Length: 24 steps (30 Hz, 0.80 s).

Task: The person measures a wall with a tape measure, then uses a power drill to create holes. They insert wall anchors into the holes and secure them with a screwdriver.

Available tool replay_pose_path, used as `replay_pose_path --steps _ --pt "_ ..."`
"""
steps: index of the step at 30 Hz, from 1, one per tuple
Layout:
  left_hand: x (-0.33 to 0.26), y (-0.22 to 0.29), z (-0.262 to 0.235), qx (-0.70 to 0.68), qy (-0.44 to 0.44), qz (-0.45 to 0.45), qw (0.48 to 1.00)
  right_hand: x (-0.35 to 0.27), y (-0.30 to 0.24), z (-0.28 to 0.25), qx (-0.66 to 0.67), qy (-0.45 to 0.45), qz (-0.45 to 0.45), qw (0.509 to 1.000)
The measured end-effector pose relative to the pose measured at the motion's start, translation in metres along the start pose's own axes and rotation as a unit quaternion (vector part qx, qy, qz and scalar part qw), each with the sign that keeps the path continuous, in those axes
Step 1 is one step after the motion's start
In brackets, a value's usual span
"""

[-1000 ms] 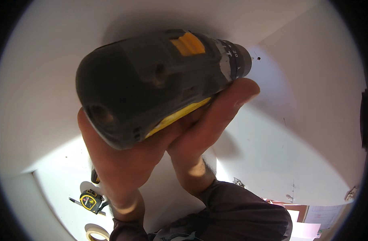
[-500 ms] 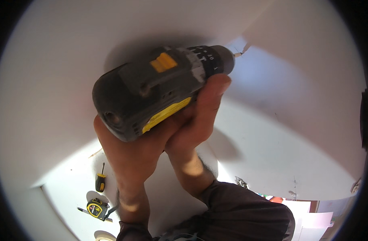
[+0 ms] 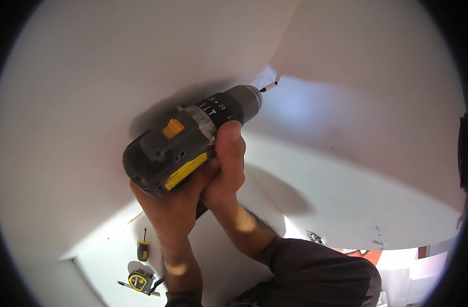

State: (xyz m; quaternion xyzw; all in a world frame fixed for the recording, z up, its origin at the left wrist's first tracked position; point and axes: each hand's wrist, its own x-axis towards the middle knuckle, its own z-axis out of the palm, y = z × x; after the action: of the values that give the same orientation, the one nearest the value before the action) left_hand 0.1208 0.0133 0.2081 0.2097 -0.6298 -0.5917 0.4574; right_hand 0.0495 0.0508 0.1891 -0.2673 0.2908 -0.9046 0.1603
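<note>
Drill-driver (image 3: pixel 189 144) grasped w/ L hand (image 3: pixel 167 210) + R hand (image 3: pixel 226 176), fingers mostly hidden; vs half-sec ago, showing more bit (image 3: pixel 269 87) ahead of drill-driver, so prob. easier to sight.

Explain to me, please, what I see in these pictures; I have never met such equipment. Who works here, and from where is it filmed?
There is no robot: a person works with two bare hands. A wide fisheye camera on the head looks down, so straight edges bend near the rim. The left hand and right hand together hold a black-and-grey power drill with yellow parts. Its slender pale bit points toward a white wall; whether it touches, I cannot tell. On the white surface lie a yellow-and-black screwdriver with a metal shaft and a rounded black-and-yellow tape measure.
</note>
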Motion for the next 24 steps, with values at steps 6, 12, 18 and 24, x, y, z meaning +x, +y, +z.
replay_pose_path --steps 6,12,18,24 --pt "-0.003 -0.002 0.003 -0.033 0.021 -0.005 0.999 0.001 -0.005 -0.006 -0.066 -0.01 0.006 0.998" --pt "-0.003 0.004 0.005 -0.035 0.034 -0.006 0.999 0.0 -0.013 0.003 -0.042 0.013 0.017 0.999" --pt "-0.004 0.004 0.003 -0.047 0.03 -0.007 0.998 0.001 -0.015 0.002 -0.065 0.016 0.019 0.998" --pt "-0.003 -0.004 0.015 -0.045 0.035 -0.039 0.998 0.002 -0.012 -0.007 -0.084 0.054 0.024 0.995"
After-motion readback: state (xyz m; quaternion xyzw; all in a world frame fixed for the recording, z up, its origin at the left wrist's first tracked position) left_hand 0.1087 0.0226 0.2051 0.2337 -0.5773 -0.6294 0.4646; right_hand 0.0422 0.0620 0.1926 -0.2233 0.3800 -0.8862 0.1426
